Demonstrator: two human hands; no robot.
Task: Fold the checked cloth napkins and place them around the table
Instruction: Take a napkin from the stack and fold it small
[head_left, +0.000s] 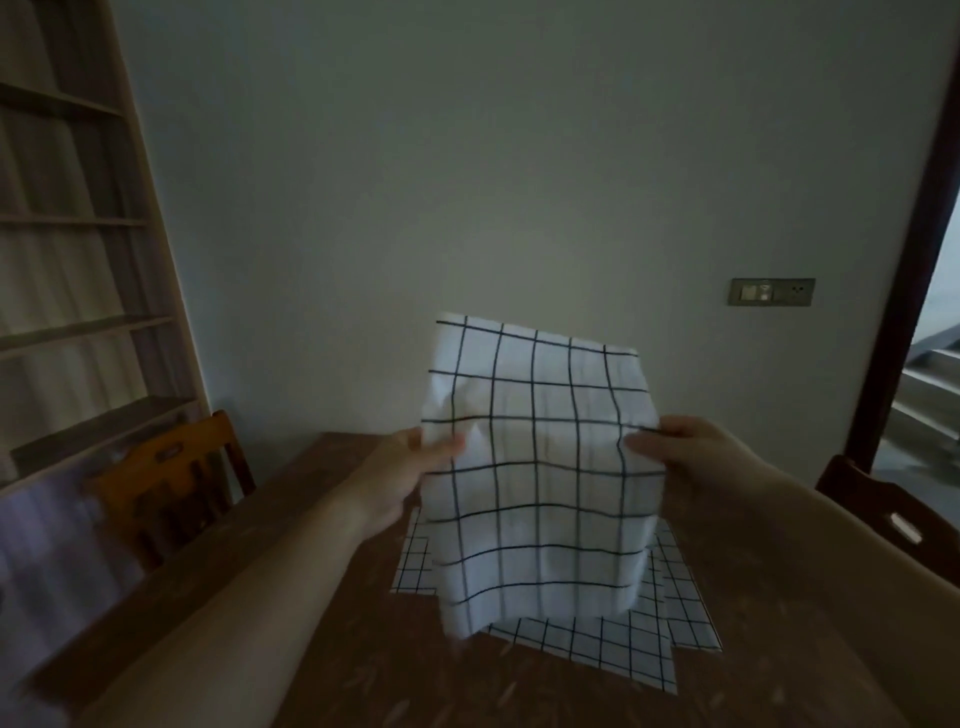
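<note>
A white napkin with a dark checked grid (535, 467) hangs in the air above the wooden table (322, 597). My left hand (400, 478) pinches its left edge and my right hand (680, 452) pinches its right edge, at about mid-height. The cloth's top stands up against the wall and its bottom droops, slightly blurred. Beneath it, more checked napkins (623, 649) lie flat on the table in an overlapping heap.
A wooden chair (171, 483) stands at the table's left side and a dark chair (883, 514) at the right. Shelves (72, 260) fill the left wall. A switch plate (773, 292) is on the grey wall; a doorway with stairs opens at far right.
</note>
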